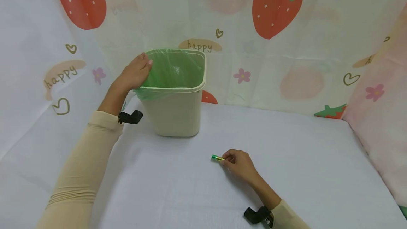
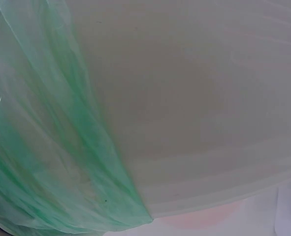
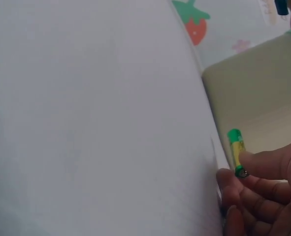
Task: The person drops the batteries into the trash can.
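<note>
In the head view a cream trash bin [image 1: 173, 116] stands upright, lined with a green plastic bag [image 1: 175, 70] folded over its rim. My left hand [image 1: 136, 71] grips the bin's left rim over the bag; its fingertips are partly hidden. The left wrist view is filled by the bin's side [image 2: 184, 108] and the bag's hanging edge [image 2: 71, 147]. My right hand [image 1: 240, 165] pinches a small green and yellow battery [image 1: 217, 158] between thumb and fingers, in front of the bin and to its right. The right wrist view shows the battery [image 3: 236, 147] against the thumb.
A white cloth [image 1: 286, 151] covers the table. Behind the bin hangs a backdrop [image 1: 222, 77] with printed strawberries, hearts and flowers. A pink patterned side panel [image 1: 381, 116] borders the right. Black cameras [image 1: 130, 117] are strapped to both wrists.
</note>
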Available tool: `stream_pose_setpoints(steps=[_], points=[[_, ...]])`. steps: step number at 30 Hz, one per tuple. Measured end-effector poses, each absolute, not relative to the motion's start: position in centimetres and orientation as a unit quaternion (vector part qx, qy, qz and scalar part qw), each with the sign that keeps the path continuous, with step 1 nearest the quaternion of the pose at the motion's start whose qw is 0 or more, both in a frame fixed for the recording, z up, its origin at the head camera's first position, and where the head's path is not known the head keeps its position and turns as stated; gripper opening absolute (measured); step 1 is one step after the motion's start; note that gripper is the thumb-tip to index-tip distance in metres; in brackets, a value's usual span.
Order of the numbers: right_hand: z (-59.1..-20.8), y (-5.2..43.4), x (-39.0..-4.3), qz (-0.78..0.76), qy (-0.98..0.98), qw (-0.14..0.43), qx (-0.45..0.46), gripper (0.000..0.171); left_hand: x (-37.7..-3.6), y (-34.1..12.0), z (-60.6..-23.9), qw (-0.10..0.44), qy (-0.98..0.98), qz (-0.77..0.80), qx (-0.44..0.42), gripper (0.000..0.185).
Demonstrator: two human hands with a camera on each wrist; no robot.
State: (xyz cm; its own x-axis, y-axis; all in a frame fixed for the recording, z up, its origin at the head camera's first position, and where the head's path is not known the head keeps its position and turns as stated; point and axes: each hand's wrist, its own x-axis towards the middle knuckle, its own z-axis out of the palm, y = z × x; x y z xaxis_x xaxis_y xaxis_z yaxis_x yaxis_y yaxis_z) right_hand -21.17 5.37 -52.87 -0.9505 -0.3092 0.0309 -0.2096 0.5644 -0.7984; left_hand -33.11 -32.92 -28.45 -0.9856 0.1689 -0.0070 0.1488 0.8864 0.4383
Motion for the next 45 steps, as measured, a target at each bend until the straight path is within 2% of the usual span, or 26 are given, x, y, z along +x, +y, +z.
stream_pose_setpoints(steps=[14, 45], points=[[-51.0, 5.6, -21.1, -0.485, 0.859, 0.047, -0.157, 0.013, -33.0, -32.9, -28.4, 0.02, 0.97, 0.227, 0.082, 0.066], [-43.4, 6.4, -21.9, -0.512, 0.841, 0.005, -0.174, 0.009, -33.2, -33.0, -28.7, 0.016, 0.972, 0.22, 0.087, 0.066]])
